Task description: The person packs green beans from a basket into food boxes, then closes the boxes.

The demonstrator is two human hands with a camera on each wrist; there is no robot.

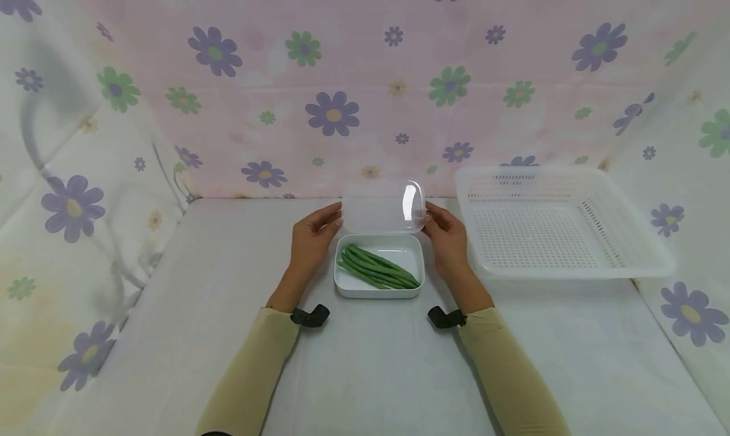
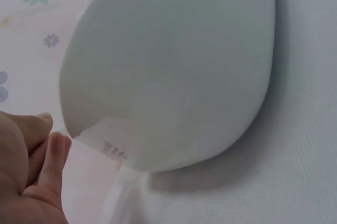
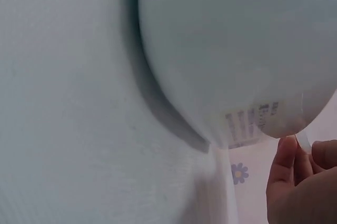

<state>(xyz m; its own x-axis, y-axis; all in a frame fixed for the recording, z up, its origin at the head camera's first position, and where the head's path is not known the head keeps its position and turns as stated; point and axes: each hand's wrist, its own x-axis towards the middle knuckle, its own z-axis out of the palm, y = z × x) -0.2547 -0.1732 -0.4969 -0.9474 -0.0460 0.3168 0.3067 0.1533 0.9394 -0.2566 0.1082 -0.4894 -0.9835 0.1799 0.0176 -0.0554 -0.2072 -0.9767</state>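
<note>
A clear plastic lid (image 1: 379,208) is held up just behind a white rectangular container (image 1: 379,294) on the table. My left hand (image 1: 312,236) pinches the lid's left edge between thumb and fingers. At the opposite edge, my right hand (image 1: 447,238) grips it the same way. Several green beans (image 1: 376,268) lie slantwise inside the uncovered container. In the left wrist view the container's outer wall (image 2: 174,71) fills the middle, with the left hand (image 2: 34,166) beyond it. The right wrist view shows the right hand (image 3: 305,176) pinching the lid's thin edge.
A large white perforated plastic basket (image 1: 542,268) stands to the right, close to my right hand. White cloth (image 1: 376,366) covers the table. A flower-patterned curtain (image 1: 376,62) hangs behind it and along both sides.
</note>
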